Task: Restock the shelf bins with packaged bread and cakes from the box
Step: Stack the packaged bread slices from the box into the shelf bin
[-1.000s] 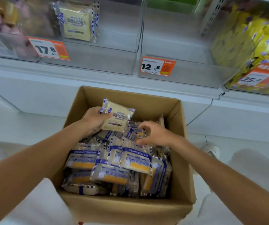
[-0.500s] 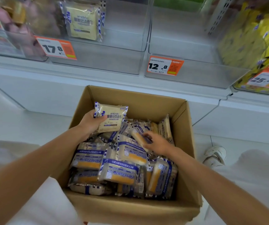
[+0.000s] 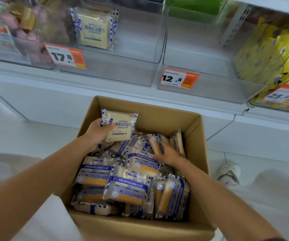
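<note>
Picking step: the left hand [image 3: 97,134] clamps a bread packet [image 3: 118,126] over the box [image 3: 157,115] at frame centre; the right hand [image 3: 170,154] touches a second packet [image 3: 155,146] (grip unclear). Next calls for lifting to the upper-left bin [image 3: 116,73] holding its match

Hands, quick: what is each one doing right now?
Left hand: holds a pale bread pack.
Right hand: on an orange-edged pack in the box; grip cannot be told.
</note>
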Demonstrator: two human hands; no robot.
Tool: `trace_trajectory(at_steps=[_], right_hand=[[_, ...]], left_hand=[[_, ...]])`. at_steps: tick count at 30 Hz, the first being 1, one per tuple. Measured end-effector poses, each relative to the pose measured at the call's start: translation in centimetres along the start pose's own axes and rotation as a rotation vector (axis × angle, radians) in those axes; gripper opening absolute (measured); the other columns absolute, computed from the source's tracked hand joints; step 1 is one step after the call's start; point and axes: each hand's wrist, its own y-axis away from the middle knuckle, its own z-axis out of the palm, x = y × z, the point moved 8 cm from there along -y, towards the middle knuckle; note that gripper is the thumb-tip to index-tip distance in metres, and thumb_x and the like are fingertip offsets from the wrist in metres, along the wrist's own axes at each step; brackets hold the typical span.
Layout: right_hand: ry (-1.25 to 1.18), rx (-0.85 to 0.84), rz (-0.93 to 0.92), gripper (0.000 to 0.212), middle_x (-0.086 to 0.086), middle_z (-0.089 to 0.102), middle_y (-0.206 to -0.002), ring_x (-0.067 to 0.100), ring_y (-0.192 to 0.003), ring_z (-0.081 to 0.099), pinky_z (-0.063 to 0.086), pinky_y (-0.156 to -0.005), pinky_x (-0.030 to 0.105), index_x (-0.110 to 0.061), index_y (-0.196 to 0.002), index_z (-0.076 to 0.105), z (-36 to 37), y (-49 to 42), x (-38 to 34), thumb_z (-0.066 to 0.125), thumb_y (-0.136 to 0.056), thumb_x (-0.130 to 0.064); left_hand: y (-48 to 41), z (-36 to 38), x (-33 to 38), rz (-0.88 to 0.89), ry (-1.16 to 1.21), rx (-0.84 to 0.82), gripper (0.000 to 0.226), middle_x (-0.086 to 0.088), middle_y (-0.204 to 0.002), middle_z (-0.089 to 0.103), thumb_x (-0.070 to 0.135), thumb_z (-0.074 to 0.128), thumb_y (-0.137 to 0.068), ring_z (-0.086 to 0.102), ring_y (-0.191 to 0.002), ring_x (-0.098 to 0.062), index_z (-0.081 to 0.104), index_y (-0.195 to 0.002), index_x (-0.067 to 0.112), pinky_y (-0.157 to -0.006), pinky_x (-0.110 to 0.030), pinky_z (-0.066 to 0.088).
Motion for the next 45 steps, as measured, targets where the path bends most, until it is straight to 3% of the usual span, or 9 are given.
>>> trace_trajectory(at_steps=[3, 8, 15, 18, 23, 28, 31, 35, 45], right_hand=[[-0.003, 0.187, 0.065, 0.092, 0.007, 0.040, -0.149, 0.027, -0.131, 0.045, 0.043, -0.103, 0.036, -0.014, -0.150, 0.027, -0.4, -1.0, 1.1, 0.073, -0.080, -0.051], [0.014, 0.241, -0.032, 0.019, 0.004, 0.066, -0.090, 0.020, -0.078, 0.062, 0.053, -0.068, 0.035, -0.015, -0.106, 0.060, -3.6, -0.9, -1.0, 0.054, -0.096, -0.031], [-0.318, -0.079, -0.254, 0.023, 0.004, 0.072, -0.109, 0.022, -0.104, 0.067, 0.046, -0.092, 0.038, -0.015, -0.112, 0.068, -10.5, 3.1, -9.6, 0.054, -0.097, -0.025], [-0.278, -0.040, -0.342, 0.018, -0.003, 0.071, -0.105, 0.013, -0.100, 0.066, 0.047, -0.090, 0.029, -0.021, -0.112, 0.066, -12.1, 5.1, -14.9, 0.061, -0.095, -0.022], [-0.235, 0.103, -0.514, 0.022, 0.002, 0.067, -0.115, 0.002, -0.096, 0.061, 0.044, -0.084, 0.016, -0.018, -0.114, 0.068, -13.1, 8.5, -21.7, 0.067, -0.092, -0.017], [-0.093, 0.036, -0.534, 0.085, -0.008, 0.035, -0.150, 0.007, -0.135, 0.032, 0.031, -0.109, 0.029, -0.035, -0.144, 0.041, -13.5, 10.2, -26.4, 0.077, -0.070, -0.053], [-0.172, 0.035, -0.555, 0.057, -0.012, 0.056, -0.127, 0.004, -0.118, 0.048, 0.043, -0.094, 0.021, -0.027, -0.124, 0.058, -14.2, 10.4, -29.4, 0.083, -0.073, -0.034], [-0.218, 0.228, -0.729, 0.036, -0.008, 0.070, -0.099, -0.002, -0.085, 0.063, 0.047, -0.067, 0.008, -0.015, -0.105, 0.070, -17.4, 10.9, -35.0, 0.085, -0.073, -0.023], [-0.141, 0.577, -0.782, 0.051, 0.004, 0.063, -0.112, 0.013, -0.097, 0.058, 0.045, -0.083, 0.027, -0.010, -0.117, 0.064, -22.9, 1.8, -44.2, 0.085, -0.073, -0.026]], left_hand=[[-0.3, 0.2, -0.3, 0.002, -0.018, 0.001, 0.029, -0.007, -0.113, 0.070, 0.023, 0.060, -0.097, 0.067, -0.086, -0.014, 0.059, -0.124, 0.013, -0.056, -0.021, 0.052], [-0.9, 0.3, -0.7, 0.000, -0.017, -0.001, 0.030, -0.005, -0.115, 0.070, 0.024, 0.060, -0.097, 0.068, -0.096, -0.017, 0.058, -0.126, 0.017, -0.064, -0.027, 0.054], [-0.2, 1.2, 2.7, 0.079, 0.007, -0.066, 0.027, -0.003, -0.113, 0.071, 0.024, 0.054, -0.101, 0.070, -0.092, -0.015, 0.057, -0.127, 0.018, -0.066, -0.024, 0.054], [1.8, 3.0, 5.4, 0.115, 0.039, -0.254, 0.028, 0.005, -0.089, 0.076, 0.036, 0.045, -0.103, 0.073, -0.083, -0.011, 0.059, -0.119, 0.018, -0.069, -0.024, 0.057], [3.5, 1.7, 8.9, 0.245, -0.100, -0.278, 0.031, 0.006, -0.106, 0.075, 0.044, 0.070, -0.086, 0.071, -0.100, -0.013, 0.067, -0.113, 0.028, -0.098, -0.041, 0.052], [4.5, -2.6, 12.2, 0.345, 0.020, -0.156, 0.030, 0.001, -0.110, 0.073, 0.037, 0.067, -0.091, 0.069, -0.104, -0.017, 0.065, -0.117, 0.021, -0.095, -0.037, 0.054], [4.2, -5.2, 14.6, 0.385, 0.075, -0.142, 0.035, -0.002, -0.109, 0.073, 0.046, 0.065, -0.090, 0.070, -0.102, -0.022, 0.066, -0.114, 0.021, -0.091, -0.043, 0.056], [2.7, -9.5, 19.7, 0.586, -0.047, 0.090, 0.041, 0.002, -0.075, 0.059, 0.051, 0.064, -0.087, 0.053, -0.068, -0.010, 0.062, -0.094, 0.011, -0.062, -0.018, 0.046], [-3.2, -20.7, 25.3, 0.777, -0.401, 0.810, 0.030, -0.002, -0.111, 0.056, 0.040, 0.065, -0.091, 0.054, -0.101, -0.023, 0.059, -0.112, 0.019, -0.077, -0.037, 0.048]])
